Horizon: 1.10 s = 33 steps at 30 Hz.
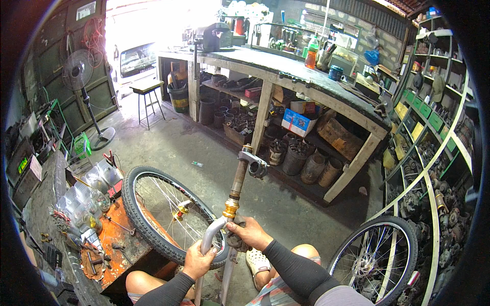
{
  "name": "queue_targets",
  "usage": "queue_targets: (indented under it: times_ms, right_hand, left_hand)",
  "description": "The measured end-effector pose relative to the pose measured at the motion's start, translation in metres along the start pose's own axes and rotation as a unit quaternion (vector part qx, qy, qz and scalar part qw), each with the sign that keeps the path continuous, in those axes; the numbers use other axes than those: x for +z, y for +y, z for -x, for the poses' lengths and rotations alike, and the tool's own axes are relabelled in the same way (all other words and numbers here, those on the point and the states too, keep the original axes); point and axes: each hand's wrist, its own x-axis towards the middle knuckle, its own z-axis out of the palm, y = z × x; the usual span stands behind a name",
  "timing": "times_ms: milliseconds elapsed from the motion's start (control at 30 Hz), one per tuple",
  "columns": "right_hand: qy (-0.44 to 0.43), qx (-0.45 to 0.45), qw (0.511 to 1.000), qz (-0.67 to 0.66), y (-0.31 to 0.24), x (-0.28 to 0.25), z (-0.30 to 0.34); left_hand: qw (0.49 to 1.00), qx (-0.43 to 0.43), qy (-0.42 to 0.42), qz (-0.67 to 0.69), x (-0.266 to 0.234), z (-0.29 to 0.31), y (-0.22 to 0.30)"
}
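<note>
Head view, workshop floor, person seated low with bare knees at the bottom edge.

Left hand: fingers wrapped fully round a grey fork leg, just below its curved crown. Closed grip, thumb on the near side.

Right hand: fingers curled down over a dark rag pressed against the fork crown, right under the brass-coloured ring. Grip closed on the rag; how tightly cannot be told.

Fork position: held roughly upright between the knees, legs running down out of view at the lower edge. The rusty steerer tube rises from the ring, tilted slightly right. A grey stem is clamped at its top.

Wheel with black tyre stands just behind the fork, to the left, touching or nearly touching the left hand; contact cannot be told. Its gold hub faces the camera.

Second wheel, with disc rotor, leans at lower right, well apart from both hands.

Orange box at left carries loose tools. Clear bottles lie beside it.

White clog on the foot under the right forearm.

Workbench crosses the far side, with cans and boxes stored beneath. Fan stands at far left, stool near the open doorway.
</note>
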Motion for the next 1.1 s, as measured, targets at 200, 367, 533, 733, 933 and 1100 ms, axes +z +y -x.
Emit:
queue_targets:
  times_ms: [200, 367, 533, 733, 933, 1100]
  right_hand:
    - [-0.003, 0.008, 1.0, -0.011, -0.004, 0.0, 0.002]
    - [-0.003, 0.002, 1.0, -0.017, 0.0, 0.0, 0.001]
    - [0.001, 0.004, 1.0, -0.011, -0.004, 0.001, 0.003]
    - [0.001, -0.001, 1.0, 0.01, -0.006, 0.0, 0.003]
    - [0.015, 0.002, 1.0, 0.007, 0.014, 0.001, -0.004]
    - [0.008, -0.005, 1.0, 0.003, -0.001, 0.003, 0.0]
  left_hand:
    - [1.0, -0.007, -0.003, 0.004, 0.0, 0.001, 0.005]
    - [1.0, 0.001, 0.0, -0.011, 0.0, 0.001, 0.007]
    - [1.0, 0.004, 0.001, -0.011, 0.0, 0.0, -0.001]
    - [1.0, 0.013, 0.008, -0.011, 0.0, 0.001, -0.001]
    - [1.0, 0.017, 0.005, -0.019, 0.001, 0.0, 0.001]
    - [1.0, 0.007, 0.006, -0.021, -0.003, 0.002, 0.006]
